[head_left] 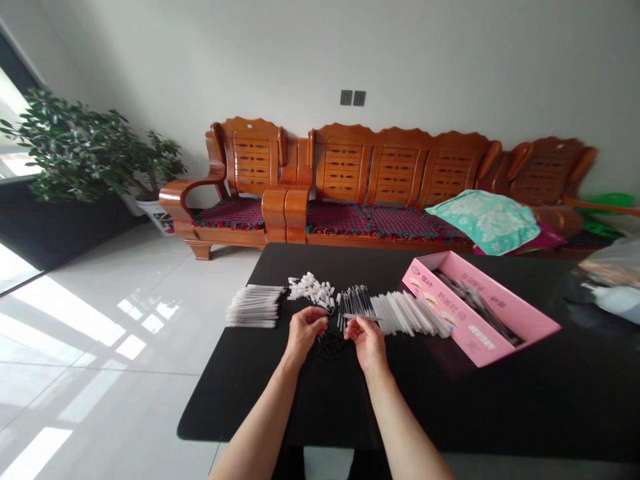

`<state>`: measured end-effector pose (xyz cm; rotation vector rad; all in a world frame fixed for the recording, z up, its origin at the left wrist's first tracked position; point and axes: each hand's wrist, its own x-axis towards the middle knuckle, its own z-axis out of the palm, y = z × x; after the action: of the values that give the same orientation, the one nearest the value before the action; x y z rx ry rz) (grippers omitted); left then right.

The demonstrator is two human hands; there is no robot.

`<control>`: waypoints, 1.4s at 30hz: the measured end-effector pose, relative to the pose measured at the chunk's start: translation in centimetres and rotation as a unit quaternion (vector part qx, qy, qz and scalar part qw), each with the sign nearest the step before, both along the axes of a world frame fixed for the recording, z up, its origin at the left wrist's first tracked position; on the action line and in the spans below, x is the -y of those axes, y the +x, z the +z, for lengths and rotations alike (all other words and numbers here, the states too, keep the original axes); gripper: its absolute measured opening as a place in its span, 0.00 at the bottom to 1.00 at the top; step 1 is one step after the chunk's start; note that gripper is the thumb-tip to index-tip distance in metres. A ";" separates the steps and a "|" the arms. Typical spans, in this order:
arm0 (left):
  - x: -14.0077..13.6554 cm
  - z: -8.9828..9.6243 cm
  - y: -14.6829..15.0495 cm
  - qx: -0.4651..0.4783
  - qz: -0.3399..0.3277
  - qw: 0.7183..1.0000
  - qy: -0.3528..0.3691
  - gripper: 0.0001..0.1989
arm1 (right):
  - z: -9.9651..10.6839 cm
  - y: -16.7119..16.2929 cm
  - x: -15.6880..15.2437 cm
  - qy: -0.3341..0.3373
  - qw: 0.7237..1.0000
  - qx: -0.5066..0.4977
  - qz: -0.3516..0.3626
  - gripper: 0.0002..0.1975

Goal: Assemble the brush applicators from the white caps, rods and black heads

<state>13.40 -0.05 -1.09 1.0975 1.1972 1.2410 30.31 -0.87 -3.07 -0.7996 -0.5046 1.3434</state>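
Note:
My right hand point(369, 343) is closed around a slim whitish pen barrel point(367, 318), held nearly level above the table. My left hand point(306, 331) is pinched shut to its left; whatever sits between those fingertips is too small to make out. Below and between both hands lies a heap of small black pen parts point(330, 347). Just beyond are loose white short caps point(311, 289) and a row of dark pen refills point(356, 301). White pen barrels point(407, 313) lie side by side to the right. At the left, whitish pens with black ends point(254, 307) are stacked in a row.
A pink box point(477, 333) holding dark slender pieces stands on the black table point(450, 407) at the right. Behind it is a plastic bag point(615, 267). A wooden sofa point(395, 160) lines the wall, and a potted plant point(95, 147) stands far left.

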 end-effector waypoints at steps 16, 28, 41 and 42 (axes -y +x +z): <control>-0.4 0.6 2.5 0.103 -0.040 0.994 -0.019 0.16 | 0.1 -0.4 0.2 -0.006 1.000 0.017 -0.003 0.11; -0.6 0.5 2.7 0.082 -0.035 0.996 -0.011 0.14 | 0.1 -0.5 0.1 -0.005 1.000 0.028 -0.006 0.12; -0.9 0.4 3.0 0.036 -0.021 0.999 0.005 0.11 | 0.1 -0.5 0.1 -0.009 0.999 0.038 -0.004 0.13; -0.8 0.4 3.0 0.027 -0.020 0.999 0.010 0.10 | 0.1 -0.5 0.1 -0.010 0.999 0.038 -0.004 0.12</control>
<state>16.43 0.79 -0.73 1.0917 1.1186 1.2465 29.77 -0.93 -2.99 -0.8704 -0.5477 1.3170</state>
